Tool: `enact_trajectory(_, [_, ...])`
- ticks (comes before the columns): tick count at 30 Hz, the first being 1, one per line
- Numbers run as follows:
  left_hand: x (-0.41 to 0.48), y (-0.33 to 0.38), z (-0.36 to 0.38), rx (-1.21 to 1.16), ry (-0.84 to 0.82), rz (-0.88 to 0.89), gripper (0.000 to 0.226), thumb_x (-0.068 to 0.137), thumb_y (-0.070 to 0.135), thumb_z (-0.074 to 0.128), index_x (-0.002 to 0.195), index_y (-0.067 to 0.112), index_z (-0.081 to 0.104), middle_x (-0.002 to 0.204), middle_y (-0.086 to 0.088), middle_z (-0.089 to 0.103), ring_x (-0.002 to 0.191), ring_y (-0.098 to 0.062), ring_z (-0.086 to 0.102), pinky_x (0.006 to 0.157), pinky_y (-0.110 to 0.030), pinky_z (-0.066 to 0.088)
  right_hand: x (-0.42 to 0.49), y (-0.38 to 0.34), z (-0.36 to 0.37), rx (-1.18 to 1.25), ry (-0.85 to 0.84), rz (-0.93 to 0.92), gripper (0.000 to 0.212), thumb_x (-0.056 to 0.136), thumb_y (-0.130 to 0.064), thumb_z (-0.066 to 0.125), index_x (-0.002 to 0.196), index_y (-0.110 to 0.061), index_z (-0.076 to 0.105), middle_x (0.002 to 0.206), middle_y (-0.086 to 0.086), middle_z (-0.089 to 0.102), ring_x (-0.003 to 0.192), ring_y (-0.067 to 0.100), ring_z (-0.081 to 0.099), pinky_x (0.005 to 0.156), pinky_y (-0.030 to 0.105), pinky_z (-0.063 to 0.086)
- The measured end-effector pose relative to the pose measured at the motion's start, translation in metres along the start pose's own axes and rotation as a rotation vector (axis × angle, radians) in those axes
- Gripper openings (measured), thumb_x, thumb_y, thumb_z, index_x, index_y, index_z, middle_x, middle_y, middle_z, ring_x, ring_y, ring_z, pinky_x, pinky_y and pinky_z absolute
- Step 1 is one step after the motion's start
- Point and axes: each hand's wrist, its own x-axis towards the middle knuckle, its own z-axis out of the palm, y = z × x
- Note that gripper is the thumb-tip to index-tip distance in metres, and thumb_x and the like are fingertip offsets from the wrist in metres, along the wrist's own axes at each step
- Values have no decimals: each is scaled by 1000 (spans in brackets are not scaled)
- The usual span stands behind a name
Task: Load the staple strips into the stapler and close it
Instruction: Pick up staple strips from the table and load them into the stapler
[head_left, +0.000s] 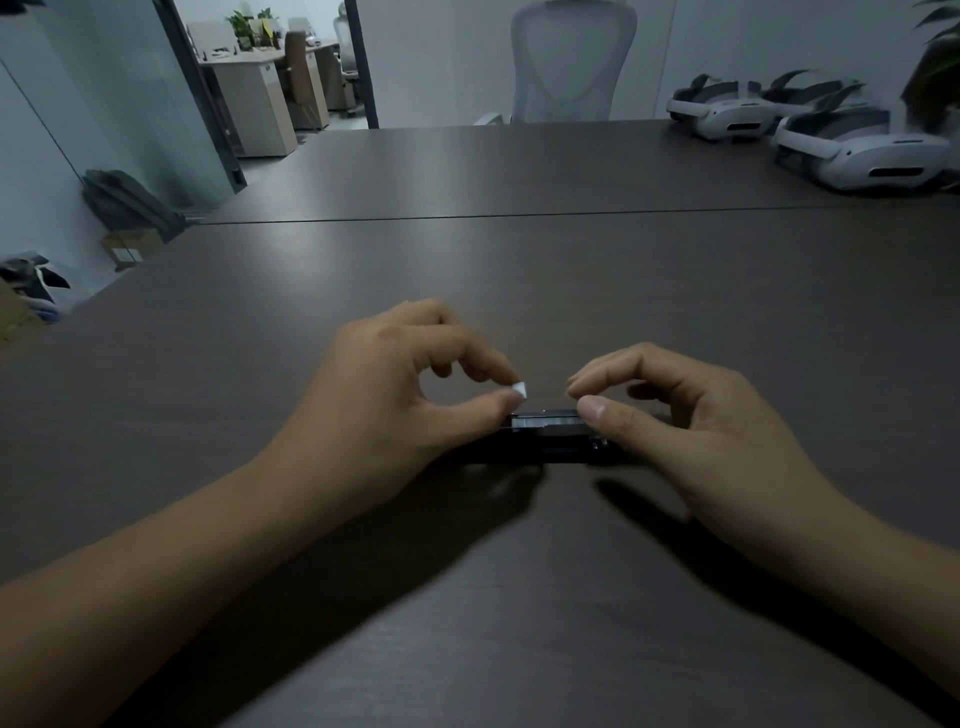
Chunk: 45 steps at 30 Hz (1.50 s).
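Left hand pinches a white scrap; right hand pinches the stapler.

A dark wooden table fills the view. White headsets sit at two o'clock, an office chair at twelve, a backpack at ten.

both hands pinch thumb to forefinger (remaining fingers curled), forearms extended.
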Motion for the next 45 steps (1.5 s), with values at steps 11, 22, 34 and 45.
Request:
enact_trajectory(11, [3,-13,5,90,-142,-81,21,79,58,69,91,44,81,91,20,68,90,-1,60,75,-19,45,2,4,0,5,-11,24,9,90,-40,75,97,-34,78,110,-13,77,110,9,66,107,39,49])
enact_trajectory(22, [2,-13,8,94,-151,-89,18,79,56,71,90,44,81,90,20,67,89,-2,59,76,-26,48,2,3,0,1,-17,21,11,91,-39,75,98,-31,78,106,-11,77,106,14,70,106,44,52])
enact_trajectory(34, [2,-14,7,38,-150,-129,16,79,55,73,88,44,81,92,19,70,89,-2,62,76,-23,49,2,5,0,-17,-24,29,16,89,-45,74,101,-34,78,106,-16,77,110,17,69,107,53,52])
enact_trajectory(45, [3,-14,7,47,-159,-169,6,80,45,80,83,40,80,89,20,71,90,-3,62,76,-22,49,2,6,0,-17,-35,20,16,89,-46,73,100,-35,77,112,-17,76,111,12,68,108,45,51])
